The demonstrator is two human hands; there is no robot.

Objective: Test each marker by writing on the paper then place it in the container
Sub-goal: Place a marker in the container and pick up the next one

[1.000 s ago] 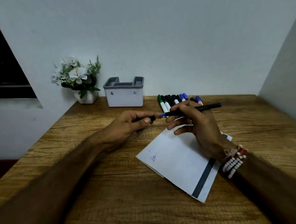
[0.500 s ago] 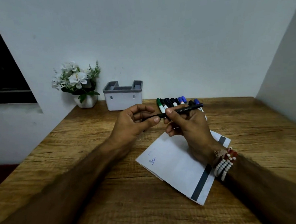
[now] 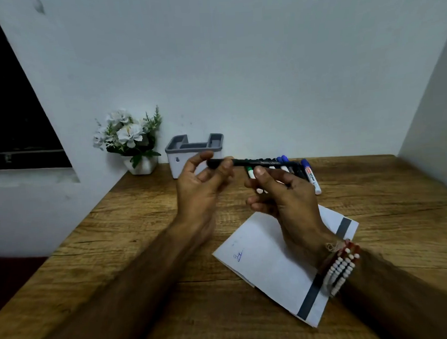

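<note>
A slim black marker [image 3: 253, 162] lies level in the air above the table's far side. My left hand [image 3: 200, 188] pinches its left, capped end between thumb and fingers. My right hand [image 3: 283, 194] grips the barrel from below, thumb against it; no tip shows. Under my right wrist lies the white paper [image 3: 271, 260], with a small blue scribble [image 3: 237, 255] near its left corner. The grey-rimmed white container [image 3: 182, 161] stands at the wall, just behind my left hand. A row of markers [image 3: 310, 176] lies behind my right hand, partly hidden.
A white pot of white flowers [image 3: 134, 143] stands in the back left corner beside the container. The wooden table [image 3: 143, 238] meets walls at the back and at the right. A dark window opening is at the far left.
The blue tip that showed a second ago is now covered by the cap. Both hands have lifted the marker higher and further toward the container, away from the paper.
</note>
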